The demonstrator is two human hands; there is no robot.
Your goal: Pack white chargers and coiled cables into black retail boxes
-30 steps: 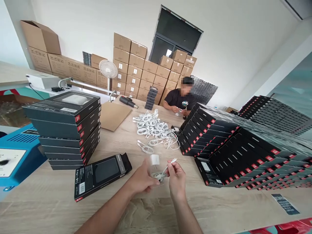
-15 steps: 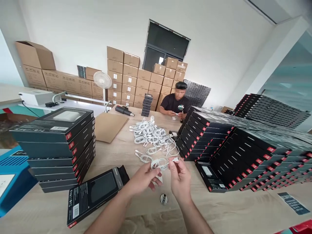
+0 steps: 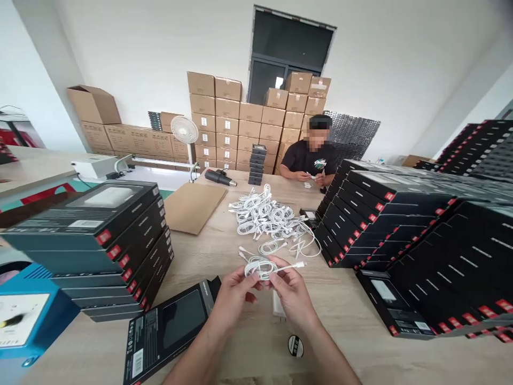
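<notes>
Both of my hands hold a coiled white charging cable (image 3: 259,267) above the wooden table (image 3: 224,256). My left hand (image 3: 236,297) grips the coil from the left, and my right hand (image 3: 292,294) pinches it from the right. A white connector end (image 3: 298,264) sticks out to the right. Below my hands, a white charger (image 3: 278,305) lies partly hidden. Nearer me sits a small round black-and-white disc (image 3: 295,346). An open black product box (image 3: 172,326) lies just left of my left hand.
A heap of white cables (image 3: 264,216) lies ahead. Stacks of black boxes rise to the left (image 3: 92,240) and right (image 3: 401,224). A seated person (image 3: 310,160) works across the table. Cardboard cartons (image 3: 228,123) line the far wall.
The charger and disc now lie on the table nearer me, and the cable coil sits between both hands. The whole view has shifted as my head turned.
</notes>
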